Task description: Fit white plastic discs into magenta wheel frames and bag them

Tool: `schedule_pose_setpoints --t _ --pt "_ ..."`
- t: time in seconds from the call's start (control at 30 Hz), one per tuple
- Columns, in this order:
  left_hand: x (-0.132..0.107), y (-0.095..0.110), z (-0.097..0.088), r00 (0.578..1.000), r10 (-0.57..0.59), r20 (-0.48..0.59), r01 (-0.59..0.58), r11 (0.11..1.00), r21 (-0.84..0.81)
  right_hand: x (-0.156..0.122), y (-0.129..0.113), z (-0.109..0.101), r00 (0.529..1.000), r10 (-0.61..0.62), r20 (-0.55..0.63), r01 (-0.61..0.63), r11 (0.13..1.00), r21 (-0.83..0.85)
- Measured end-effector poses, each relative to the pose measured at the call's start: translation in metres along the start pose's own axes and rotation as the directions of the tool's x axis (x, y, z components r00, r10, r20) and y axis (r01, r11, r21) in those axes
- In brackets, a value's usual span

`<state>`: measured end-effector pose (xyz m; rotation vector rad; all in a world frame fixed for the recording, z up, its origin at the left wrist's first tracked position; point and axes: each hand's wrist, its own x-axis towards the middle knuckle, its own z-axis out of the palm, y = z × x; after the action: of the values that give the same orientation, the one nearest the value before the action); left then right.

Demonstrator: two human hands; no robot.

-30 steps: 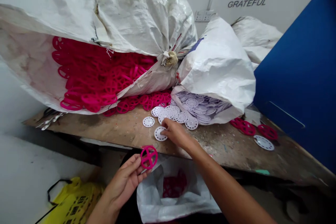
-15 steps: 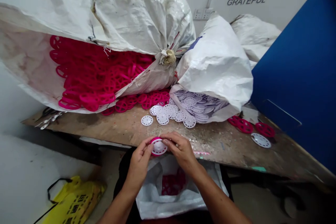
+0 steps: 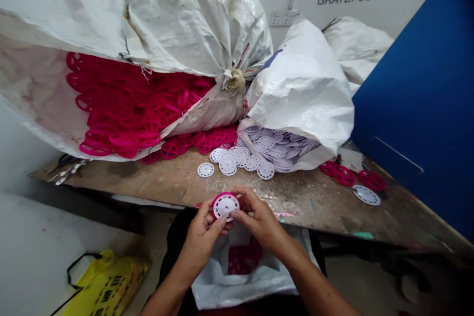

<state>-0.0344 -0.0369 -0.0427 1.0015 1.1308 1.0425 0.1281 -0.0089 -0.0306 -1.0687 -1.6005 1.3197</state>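
Between my two hands is a round plastic wheel (image 3: 225,204), a white slotted disc set in a pink ring. My left hand (image 3: 203,227) grips its left and lower side, the thumb on the white face. My right hand (image 3: 255,215) grips the right edge with thumb and fingers. Both hands are in front of the table's near edge, over an open white sack (image 3: 255,290) with dark pink pieces (image 3: 244,258) inside. Loose white discs (image 3: 227,163) lie on the table beyond my hands, beside pink rings (image 3: 181,144).
A big sack (image 3: 185,24) spills pink rings at the left; a smaller white sack (image 3: 303,79) spills white discs. Pink rings (image 3: 371,180) and a white disc (image 3: 366,195) lie on the right of the wooden table (image 3: 303,202), near a blue panel (image 3: 418,108). A yellow bag (image 3: 111,281) stands lower left.
The wheel has tilted its white face more towards me. My left thumb has moved from its left edge to the lower part of the face, and my right thumb has slid lower.
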Motion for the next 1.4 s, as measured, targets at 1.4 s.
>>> schedule_pose_setpoints --t 1.4 --pt "0.051 0.095 -0.213 0.14 0.964 -0.228 0.012 0.228 0.973 0.217 -0.088 0.196 0.695 -0.563 0.448 0.592 0.092 -0.801"
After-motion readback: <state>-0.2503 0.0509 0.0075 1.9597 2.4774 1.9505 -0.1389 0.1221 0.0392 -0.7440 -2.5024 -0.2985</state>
